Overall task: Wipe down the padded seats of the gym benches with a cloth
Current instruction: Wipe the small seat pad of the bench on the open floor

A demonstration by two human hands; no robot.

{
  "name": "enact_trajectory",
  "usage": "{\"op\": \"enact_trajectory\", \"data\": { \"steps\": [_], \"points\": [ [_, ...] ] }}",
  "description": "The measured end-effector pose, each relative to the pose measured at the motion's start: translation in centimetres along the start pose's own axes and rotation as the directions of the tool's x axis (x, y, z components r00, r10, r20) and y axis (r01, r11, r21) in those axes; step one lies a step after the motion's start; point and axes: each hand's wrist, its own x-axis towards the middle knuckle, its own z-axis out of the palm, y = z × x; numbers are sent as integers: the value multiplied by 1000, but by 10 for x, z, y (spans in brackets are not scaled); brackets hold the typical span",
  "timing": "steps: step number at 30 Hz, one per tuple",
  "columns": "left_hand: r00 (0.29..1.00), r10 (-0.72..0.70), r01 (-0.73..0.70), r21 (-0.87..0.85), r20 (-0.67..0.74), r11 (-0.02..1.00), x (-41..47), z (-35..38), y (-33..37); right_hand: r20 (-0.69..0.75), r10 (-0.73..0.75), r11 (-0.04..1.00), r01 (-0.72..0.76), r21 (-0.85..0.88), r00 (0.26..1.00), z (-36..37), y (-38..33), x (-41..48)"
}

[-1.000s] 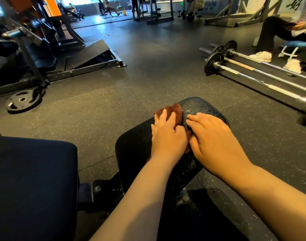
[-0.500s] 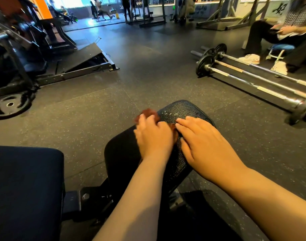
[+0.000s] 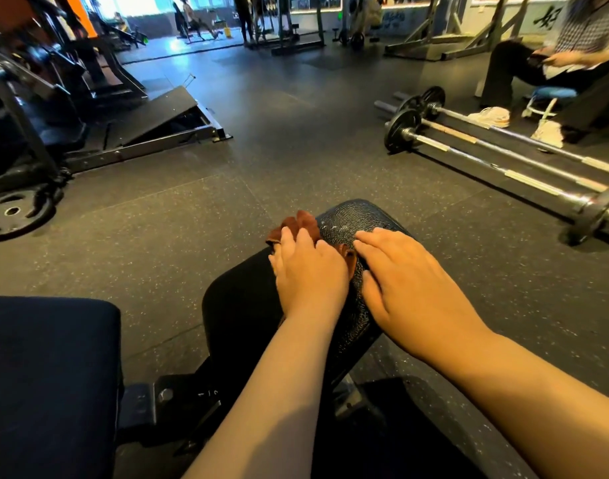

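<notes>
A black padded bench seat [image 3: 351,219] with a cracked surface juts out in front of me. A brown cloth [image 3: 296,224] lies on its far left edge. My left hand [image 3: 310,271] presses flat on the cloth, covering most of it, with only the cloth's far end showing past the fingers. My right hand [image 3: 403,285] rests flat on the pad just to the right, fingers straight, its fingertips beside the cloth. A second dark blue pad [image 3: 47,375] of the bench fills the lower left.
Two barbells [image 3: 496,150] with plates lie on the floor at right, with a seated person [image 3: 555,63] behind them. A black machine frame and a loose weight plate [image 3: 16,212] stand at left. Dark rubber floor [image 3: 261,150] stretches ahead.
My left hand slid the cloth leftward across the pad, then a little back toward the far edge. My right hand stayed flat on the pad beside it.
</notes>
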Motion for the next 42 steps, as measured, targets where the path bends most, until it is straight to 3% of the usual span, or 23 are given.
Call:
{"op": "enact_trajectory", "data": {
  "steps": [2, 4, 6, 7, 10, 13, 16, 19, 22, 27, 30, 33, 36, 38, 39, 42],
  "points": [
    [991, 111, -106, -63, 76, 992, -6, 2, 4, 2, 20, 1000, -20, 11, 1000, -1, -2, 0],
    [956, 251, -201, -285, 154, 937, 0, -2, -2, 7, 44, 998, -45, 33, 999, -2, -3, 2],
    [952, 253, -160, -427, 172, 890, 12, -7, -13, 16, 43, 998, -44, 34, 999, -1, -4, 4],
    [957, 236, -144, -429, 168, 892, 15, -11, -18, 22, 38, 999, -39, 24, 999, -1, -4, 4],
    [995, 90, -81, -186, 44, 979, 19, -16, -27, 28, 29, 1000, -29, 10, 999, -1, -4, 3],
    [1000, 17, -18, -78, -19, 997, 11, -10, -20, 35, 22, 999, -23, 27, 999, -2, -2, 2],
    [996, 76, -71, -85, 55, 994, -7, 1, 2, 38, 51, 994, -54, 91, 998, -4, 0, 0],
    [948, 279, -248, -192, 155, 950, -10, 7, 5, 31, 131, 968, -135, 211, 991, -8, 1, -2],
    [937, 319, -296, -159, 144, 942, 5, 6, -10, 37, 122, 970, -127, 207, 992, -6, 1, -1],
    [998, 31, -35, -81, -48, 996, 11, -6, -20, 62, 87, 985, -96, 145, 994, -6, -1, -3],
    [999, -8, 5, -81, -43, 997, 8, -1, -8, 63, 74, 983, -83, 164, 995, -8, 3, -4],
    [996, 70, -63, -127, 47, 990, -5, 7, 13, 62, 96, 970, -107, 216, 993, -12, 5, -7],
    [943, 316, -299, -150, 108, 943, -7, 11, 14, 77, 173, 919, -189, 347, 982, -20, 1, -4],
    [891, 441, -418, -182, 111, 890, -4, 12, 5, 96, 171, 922, -193, 335, 981, -23, -3, 1],
    [887, 445, -412, -230, 118, 882, -2, 9, 2, 101, 158, 944, -181, 277, 982, -22, -5, 4],
    [942, 314, -218, -494, 119, 841, 3, 0, -6, 109, 122, 990, -129, 59, 987, -15, -16, 14]
  ]
}}
